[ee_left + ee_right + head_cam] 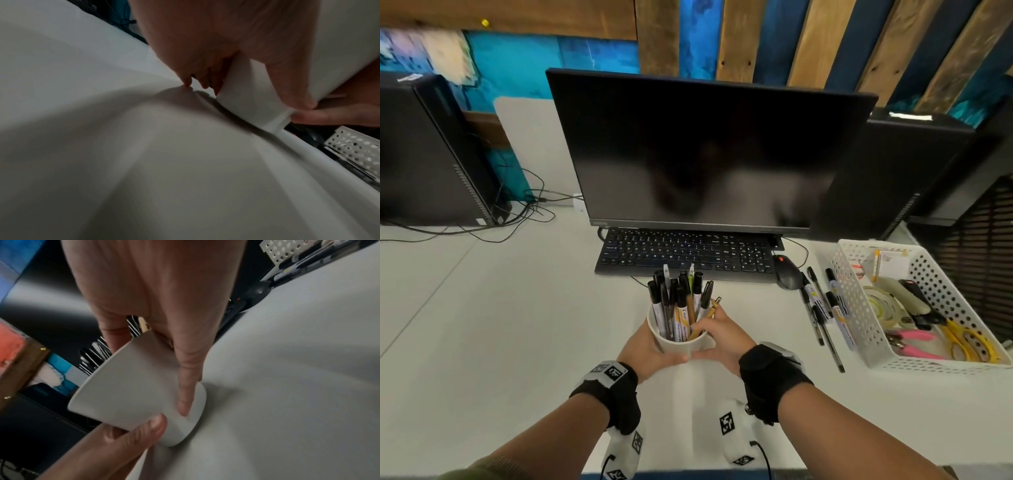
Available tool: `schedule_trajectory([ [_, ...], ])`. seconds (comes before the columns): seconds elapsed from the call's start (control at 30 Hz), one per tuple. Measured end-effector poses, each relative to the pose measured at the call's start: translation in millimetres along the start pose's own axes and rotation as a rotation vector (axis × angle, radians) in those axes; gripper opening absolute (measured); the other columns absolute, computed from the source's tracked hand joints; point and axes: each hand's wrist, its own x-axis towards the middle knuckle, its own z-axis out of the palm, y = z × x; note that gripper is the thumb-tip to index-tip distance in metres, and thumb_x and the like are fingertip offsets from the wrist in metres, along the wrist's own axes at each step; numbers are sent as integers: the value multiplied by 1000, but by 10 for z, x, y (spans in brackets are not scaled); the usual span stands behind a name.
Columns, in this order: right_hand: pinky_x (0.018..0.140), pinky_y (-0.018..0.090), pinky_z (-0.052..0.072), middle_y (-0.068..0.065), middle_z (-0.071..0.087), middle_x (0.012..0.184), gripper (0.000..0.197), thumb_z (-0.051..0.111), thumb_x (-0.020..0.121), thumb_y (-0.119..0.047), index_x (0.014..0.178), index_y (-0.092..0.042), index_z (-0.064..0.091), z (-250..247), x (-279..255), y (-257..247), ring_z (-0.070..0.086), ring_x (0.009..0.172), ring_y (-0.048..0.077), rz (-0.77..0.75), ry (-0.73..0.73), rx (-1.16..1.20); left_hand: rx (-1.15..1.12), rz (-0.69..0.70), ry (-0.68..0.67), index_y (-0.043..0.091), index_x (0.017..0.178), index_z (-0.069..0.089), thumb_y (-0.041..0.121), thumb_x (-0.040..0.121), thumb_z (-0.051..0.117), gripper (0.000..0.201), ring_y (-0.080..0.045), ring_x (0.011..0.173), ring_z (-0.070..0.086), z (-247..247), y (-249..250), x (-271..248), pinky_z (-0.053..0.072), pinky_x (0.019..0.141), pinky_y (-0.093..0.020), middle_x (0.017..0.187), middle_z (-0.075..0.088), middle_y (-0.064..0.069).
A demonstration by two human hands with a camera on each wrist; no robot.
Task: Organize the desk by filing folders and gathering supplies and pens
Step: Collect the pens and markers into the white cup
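Both of our hands wrap a white cup [678, 342] packed with pens [677, 301] and markers, standing on the white desk [482, 325] in front of the keyboard [688, 251]. Our left hand [650, 349] curls round the cup's left side, its thumb on the near wall; our right hand [722, 337] closes on the right side, fingers lying down the wall, and a yellow pen [713, 310] sticks up between those fingers and the rim. So each grip is clamped on the cup. From the right wrist view the cup leans, its base touching the desk. To the right, just beside the mouse [787, 272], several more loose markers [825, 308] lie on the desk, against the near wall of a white perforated basket [859, 308]. That basket holds tape rolls [878, 303], yellow scissors [965, 337] and pink-handled pliers [917, 342]. Behind the keyboard stands a dark monitor [705, 150].
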Motion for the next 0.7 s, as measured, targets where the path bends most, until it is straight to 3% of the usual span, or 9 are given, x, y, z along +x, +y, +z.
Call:
schedule_trajectory([
  [0.07, 87, 49, 54, 0, 58, 111, 48, 52, 87, 0, 128, -26, 44, -66, -38, -37, 59, 98, 15, -23, 33, -25, -69, 63, 28, 22, 123, 52, 9, 60, 86, 72, -4, 108, 62, 76, 29, 33, 50, 84, -14, 116, 66, 9],
  [0.1, 87, 50, 54, 0, 58, 115, 47, 53, 89, -3, 129, -26, 45, -101, -67, -54, 59, 101, 15, -37, 57, -40, -87, 71, 42, 20, 123, 52, 8, 60, 87, 73, -9, 108, 62, 118, 32, 53, 53, 86, -21, 116, 66, 4],
  [0.2, 87, 53, 53, 1, 59, 124, 36, 51, 94, -14, 128, -27, 44, -231, -189, -118, 58, 110, 18, -87, 105, -89, -46, 26, 83, 32, 126, 46, 38, 50, 91, 89, -11, 111, 60, 247, 46, 107, 54, 91, -39, 120, 61, 3],
  [0.3, 85, 52, 54, 3, 60, 122, 28, 46, 98, -17, 124, -26, 45, -364, -359, -183, 59, 111, 22, -111, 144, -127, -8, 7, 88, 39, 126, 39, 50, 46, 88, 95, -6, 114, 56, 420, 53, 165, 52, 94, -35, 123, 55, 10],
  [0.47, 80, 51, 56, 4, 60, 122, 27, 45, 98, -17, 124, -23, 44, -666, -623, -205, 58, 112, 25, -134, 246, -158, -39, 57, -20, 36, 125, 38, 33, 53, 88, 87, 2, 106, 58, 756, 323, 187, 51, 83, -14, 119, 57, 16],
  [0.6, 79, 55, 55, -4, 59, 113, 22, 46, 98, -18, 119, -25, 45, -928, -831, -176, 57, 104, 18, -142, 333, -153, -43, 91, -90, 39, 127, 35, 40, 49, 88, 95, 0, 110, 57, 1059, 434, 245, 53, 93, -31, 122, 57, 17],
  [0.7, 75, 56, 56, 7, 57, 124, 28, 47, 97, -17, 125, -17, 44, -1152, -1001, -168, 56, 114, 29, -111, 411, -145, -30, 103, -135, 40, 128, 33, 40, 49, 88, 96, 1, 112, 56, 1348, 562, 278, 52, 95, -33, 122, 57, 18],
])
